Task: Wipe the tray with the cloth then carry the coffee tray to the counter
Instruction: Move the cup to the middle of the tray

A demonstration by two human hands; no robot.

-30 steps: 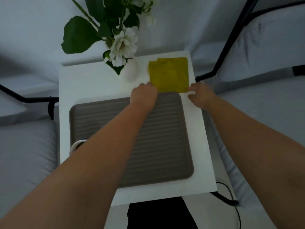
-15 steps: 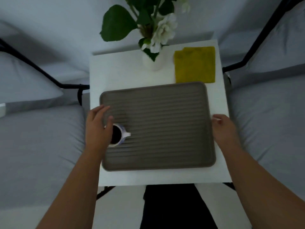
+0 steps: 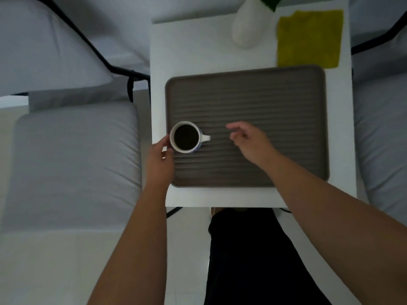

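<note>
A grey-brown ribbed tray (image 3: 264,95) lies on the small white table (image 3: 339,133). A white cup of black coffee (image 3: 186,137) stands on the tray at its left edge, handle pointing right. Behind the tray's far right corner lies the folded yellow cloth (image 3: 308,38), with no hand on it. My left hand (image 3: 159,159) is at the tray's left rim, its fingertips against the cup's left side. My right hand (image 3: 248,142) hovers over the tray just right of the cup's handle, fingers loosely curled and holding nothing.
A white vase (image 3: 246,25) with a plant stands at the table's back, left of the cloth. Grey cushioned seats with black metal frames flank the table on the left (image 3: 72,164) and right (image 3: 383,128). My dark-clad legs (image 3: 253,260) are at the near edge.
Both hands left the cloth and came back toward me. My right hand then moved from the tray's right edge to near the cup's handle. My left hand slid to the cup's left side.
</note>
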